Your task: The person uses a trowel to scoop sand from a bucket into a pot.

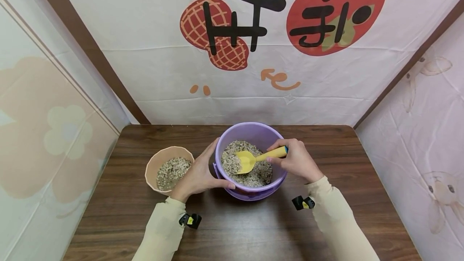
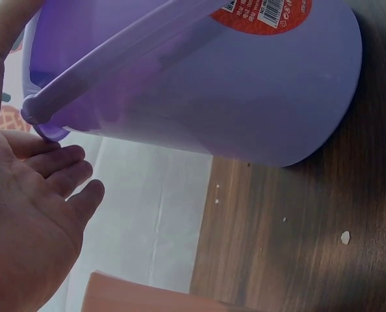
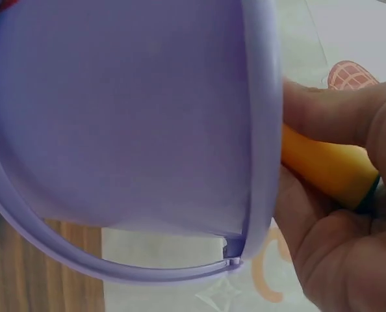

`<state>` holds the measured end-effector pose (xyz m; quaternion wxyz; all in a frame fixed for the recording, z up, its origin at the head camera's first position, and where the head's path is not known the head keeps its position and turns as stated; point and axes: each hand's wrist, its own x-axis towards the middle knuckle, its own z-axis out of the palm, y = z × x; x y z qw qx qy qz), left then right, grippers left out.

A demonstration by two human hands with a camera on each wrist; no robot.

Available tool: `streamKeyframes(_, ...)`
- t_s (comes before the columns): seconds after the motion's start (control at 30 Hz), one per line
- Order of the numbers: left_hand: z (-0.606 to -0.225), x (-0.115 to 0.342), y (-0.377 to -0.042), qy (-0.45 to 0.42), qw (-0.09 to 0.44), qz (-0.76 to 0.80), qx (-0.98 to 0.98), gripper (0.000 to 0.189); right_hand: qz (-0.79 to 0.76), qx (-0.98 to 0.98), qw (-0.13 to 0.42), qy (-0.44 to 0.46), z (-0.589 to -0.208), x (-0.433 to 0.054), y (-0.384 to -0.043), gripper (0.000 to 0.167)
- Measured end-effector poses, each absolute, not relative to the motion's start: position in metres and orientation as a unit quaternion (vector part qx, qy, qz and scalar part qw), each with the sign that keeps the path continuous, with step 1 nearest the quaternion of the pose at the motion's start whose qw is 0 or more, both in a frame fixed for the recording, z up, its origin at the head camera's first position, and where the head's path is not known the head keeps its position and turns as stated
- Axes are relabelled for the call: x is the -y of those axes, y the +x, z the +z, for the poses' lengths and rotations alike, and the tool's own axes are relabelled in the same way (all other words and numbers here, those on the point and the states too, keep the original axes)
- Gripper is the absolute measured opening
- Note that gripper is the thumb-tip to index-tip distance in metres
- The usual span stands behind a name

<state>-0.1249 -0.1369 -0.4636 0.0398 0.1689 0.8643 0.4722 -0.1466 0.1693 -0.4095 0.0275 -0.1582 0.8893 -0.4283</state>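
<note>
A purple bucket (image 1: 270,134) with grain (image 1: 259,174) inside stands on the table. In the head view my left hand (image 1: 199,174) holds its left side, thumb over the front rim and fingers along the far side. The left wrist view shows the left hand (image 2: 34,208) with its fingertips at the rim near the handle hinge. My right hand (image 1: 299,159) grips the handle of a yellow scoop (image 1: 247,162) over the bucket's right rim. Grain lies at the scoop's blade inside the bucket. From the right wrist, the hand (image 3: 339,234) pinches the yellow handle; the bucket wall hides the blade.
Left of the bucket, close to my left wrist, stands a peach-coloured bowl (image 1: 154,164) with grain in it. A few pale bits (image 2: 346,238) lie on the wooden table (image 1: 246,228). Printed cloth walls (image 1: 159,79) enclose the table's back and sides.
</note>
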Motion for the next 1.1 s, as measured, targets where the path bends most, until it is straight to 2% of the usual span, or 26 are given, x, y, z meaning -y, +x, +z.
streamKeyframes(1.1,-0.466,0.137,-0.125,0.179,0.027,0.476,-0.860,0.140,-0.550,-0.825,0.051,-0.121,-0.418,-0.171,-0.133,0.023)
